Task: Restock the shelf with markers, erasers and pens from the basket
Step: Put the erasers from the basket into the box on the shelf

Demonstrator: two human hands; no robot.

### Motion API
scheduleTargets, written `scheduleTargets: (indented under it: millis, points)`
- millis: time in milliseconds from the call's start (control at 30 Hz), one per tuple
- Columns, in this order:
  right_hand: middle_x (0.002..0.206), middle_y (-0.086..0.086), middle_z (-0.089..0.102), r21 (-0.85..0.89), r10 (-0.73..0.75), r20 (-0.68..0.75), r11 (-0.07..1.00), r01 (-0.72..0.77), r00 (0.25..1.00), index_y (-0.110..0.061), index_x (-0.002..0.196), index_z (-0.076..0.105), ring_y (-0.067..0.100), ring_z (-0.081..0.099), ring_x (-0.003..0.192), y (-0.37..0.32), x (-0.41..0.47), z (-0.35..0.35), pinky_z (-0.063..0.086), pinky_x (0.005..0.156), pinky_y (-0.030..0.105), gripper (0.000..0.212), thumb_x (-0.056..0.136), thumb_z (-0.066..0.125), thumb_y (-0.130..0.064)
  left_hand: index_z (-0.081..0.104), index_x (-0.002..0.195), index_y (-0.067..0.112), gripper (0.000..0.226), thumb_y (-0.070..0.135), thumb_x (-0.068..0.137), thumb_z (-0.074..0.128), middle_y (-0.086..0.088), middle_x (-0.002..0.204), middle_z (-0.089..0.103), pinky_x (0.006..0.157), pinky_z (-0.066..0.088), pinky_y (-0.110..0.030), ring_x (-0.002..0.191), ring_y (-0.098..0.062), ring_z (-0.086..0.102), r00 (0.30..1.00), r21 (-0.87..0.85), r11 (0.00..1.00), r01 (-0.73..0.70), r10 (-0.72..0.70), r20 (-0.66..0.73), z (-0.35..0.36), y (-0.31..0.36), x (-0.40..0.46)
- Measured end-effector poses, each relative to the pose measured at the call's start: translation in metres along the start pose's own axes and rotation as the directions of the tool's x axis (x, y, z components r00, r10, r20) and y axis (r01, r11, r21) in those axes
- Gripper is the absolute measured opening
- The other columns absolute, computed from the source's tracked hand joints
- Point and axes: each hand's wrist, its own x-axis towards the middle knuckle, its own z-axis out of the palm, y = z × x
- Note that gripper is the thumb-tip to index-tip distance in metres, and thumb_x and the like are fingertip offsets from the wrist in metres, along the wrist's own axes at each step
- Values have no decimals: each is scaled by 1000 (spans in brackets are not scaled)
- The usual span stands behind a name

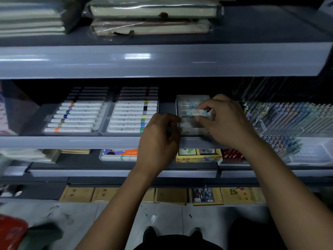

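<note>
My right hand (pixel 225 121) pinches a small wrapped eraser (pixel 196 112) over an open box of erasers (pixel 191 101) on the middle shelf (pixel 72 142). My left hand (pixel 158 139) rests at the box's left edge by the shelf front, fingers curled; whether it grips the box I cannot tell. Two clear trays of markers (pixel 75 114) (pixel 131 114) lie left of the box. Packs of pens (pixel 288 116) fill the shelf's right side. The red basket (pixel 10 231) shows at the bottom left corner.
Wrapped notebooks (pixel 151 17) are stacked on the upper shelf. The lower shelf holds a marker pack (pixel 119 155), a yellow box (pixel 198 156) and red pens (pixel 232 156). Brown boxes (pixel 108 194) line the floor level. My shoes (pixel 149 233) stand on grey tiles.
</note>
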Motion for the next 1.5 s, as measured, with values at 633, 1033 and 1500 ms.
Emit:
scheduleTargets:
  millis: [633,1033,1500]
  points:
    - [123,8,74,-324,35,122,946,6,992,-20,119,76,31,67,113,15,34,5,55,96,39,37,84,79,-30,72,106,22,10,17,99,67,3,100,62,66,51,-34,78,-17,61,995,169,982,-79,68,68,6,0,2]
    - [94,1,76,-340,91,74,938,-61,993,-26,88,79,25,71,86,6,32,10,53,68,29,6,86,75,-23,72,105,24,12,16,97,67,10,96,54,66,48,-31,78,-16,61,995,173,981,-82,72,65,7,-2,1]
    - [93,3,73,-294,55,100,956,-23,993,-19,86,76,26,68,80,3,22,1,54,65,32,17,95,64,-26,74,113,27,16,21,101,64,5,104,65,68,53,-33,80,-15,64,999,170,984,-50,45,30,5,4,-5]
